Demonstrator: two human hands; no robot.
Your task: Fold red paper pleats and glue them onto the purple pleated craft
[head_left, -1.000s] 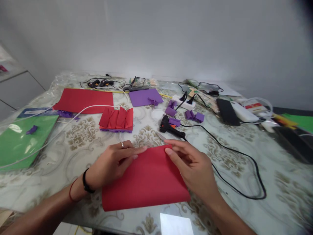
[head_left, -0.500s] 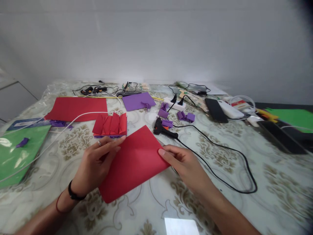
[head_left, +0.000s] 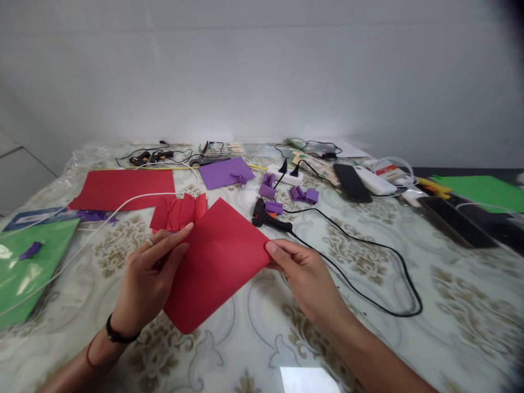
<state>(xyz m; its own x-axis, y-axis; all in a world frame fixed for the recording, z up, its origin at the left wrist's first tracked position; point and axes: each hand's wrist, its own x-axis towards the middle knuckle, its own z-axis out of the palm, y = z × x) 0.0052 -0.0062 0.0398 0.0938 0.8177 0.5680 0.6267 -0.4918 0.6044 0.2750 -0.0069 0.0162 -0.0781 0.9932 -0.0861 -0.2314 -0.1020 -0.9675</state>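
A sheet of red paper (head_left: pixel 221 262) is tilted above the tabletop, one corner pointing away from me. My right hand (head_left: pixel 301 267) pinches its right corner, thumb on top and fingers underneath. At the left edge, my left hand (head_left: pixel 153 270) grips the sheet, with the index finger stretched forward and the thumb alongside; part of its hold is hidden. Just beyond the left hand lie folded red paper pieces (head_left: pixel 180 212), partly covered by the sheet. A black hot glue gun (head_left: pixel 268 217) rests past the sheet's right side, beside small purple paper rolls (head_left: pixel 273 207).
The glue gun's black cord (head_left: pixel 403 267) loops across the right side. Behind are a white power strip (head_left: pixel 282 173), purple paper (head_left: pixel 223 173) and a larger red sheet (head_left: pixel 126 188). Green sheets (head_left: pixel 45 262) lie left; phones (head_left: pixel 352 183) lie right. A white cable (head_left: pixel 94 234) crosses the left.
The red sheet has turned slightly, its far corner swinging left and its right corner rising. Both hands have shifted a little left with it. The whole view has also moved slightly.
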